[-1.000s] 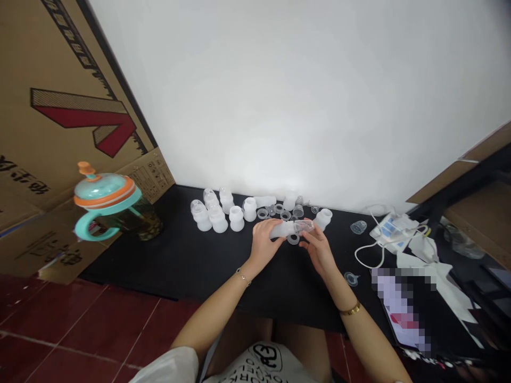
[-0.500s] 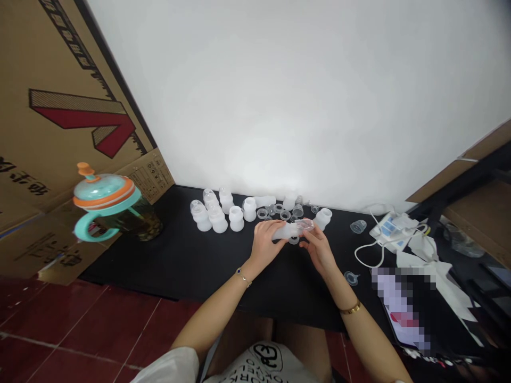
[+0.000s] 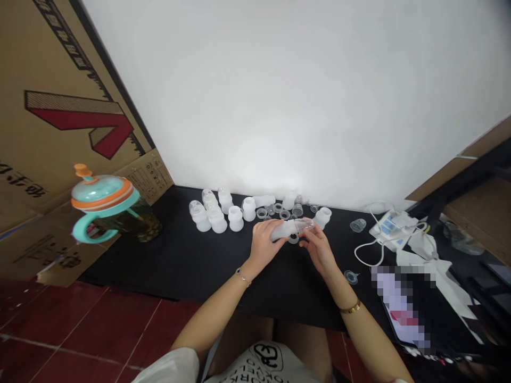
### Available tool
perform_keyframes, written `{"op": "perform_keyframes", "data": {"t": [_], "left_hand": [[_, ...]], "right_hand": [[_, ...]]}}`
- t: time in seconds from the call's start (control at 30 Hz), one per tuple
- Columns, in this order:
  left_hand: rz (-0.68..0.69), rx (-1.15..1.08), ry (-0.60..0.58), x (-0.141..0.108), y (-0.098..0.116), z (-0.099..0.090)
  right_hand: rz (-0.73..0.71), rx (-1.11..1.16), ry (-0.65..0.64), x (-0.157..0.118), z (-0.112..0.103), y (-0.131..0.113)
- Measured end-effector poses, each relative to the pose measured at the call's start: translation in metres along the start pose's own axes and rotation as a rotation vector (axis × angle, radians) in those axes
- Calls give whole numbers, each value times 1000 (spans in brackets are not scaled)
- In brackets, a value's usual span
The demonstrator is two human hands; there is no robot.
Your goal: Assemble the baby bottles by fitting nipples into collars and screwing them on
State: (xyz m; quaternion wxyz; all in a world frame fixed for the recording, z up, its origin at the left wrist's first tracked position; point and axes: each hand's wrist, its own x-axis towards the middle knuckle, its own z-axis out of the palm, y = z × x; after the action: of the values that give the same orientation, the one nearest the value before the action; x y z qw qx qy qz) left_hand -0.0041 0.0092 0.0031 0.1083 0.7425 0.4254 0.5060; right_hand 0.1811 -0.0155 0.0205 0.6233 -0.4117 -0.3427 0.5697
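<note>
My left hand (image 3: 264, 239) is wrapped round a white baby bottle (image 3: 281, 231), which lies sideways with its top pointing right. My right hand (image 3: 318, 243) has its fingers closed on the clear cap (image 3: 305, 224) at the bottle's top end. The cap meets the bottle's neck; how firmly it is seated I cannot tell. Just under the bottle lies a clear ring (image 3: 293, 239). Beyond my hands are several clear rings and teats, among them a ring (image 3: 262, 213). An uncapped white bottle (image 3: 322, 217) stands behind my right hand.
White bottles (image 3: 219, 221), some with clear caps, stand grouped at the left. A big jug (image 3: 107, 199) with an orange and teal lid is farther left. At the right lie a clear cap (image 3: 358, 225), a teat (image 3: 352, 277), a white cable (image 3: 367, 263), papers and a phone (image 3: 399, 308).
The clear cap and the bottle now line up end to end, with the bottle tilted slightly differently. Both hands keep nearly the same place.
</note>
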Motion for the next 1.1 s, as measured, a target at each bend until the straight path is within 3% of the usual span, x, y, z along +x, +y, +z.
{"op": "perform_keyframes", "data": {"t": [1.1], "left_hand": [[19,18,-37,-2,-3,2]], "right_hand": [[-8,-43,-6,1,-1,4]]}}
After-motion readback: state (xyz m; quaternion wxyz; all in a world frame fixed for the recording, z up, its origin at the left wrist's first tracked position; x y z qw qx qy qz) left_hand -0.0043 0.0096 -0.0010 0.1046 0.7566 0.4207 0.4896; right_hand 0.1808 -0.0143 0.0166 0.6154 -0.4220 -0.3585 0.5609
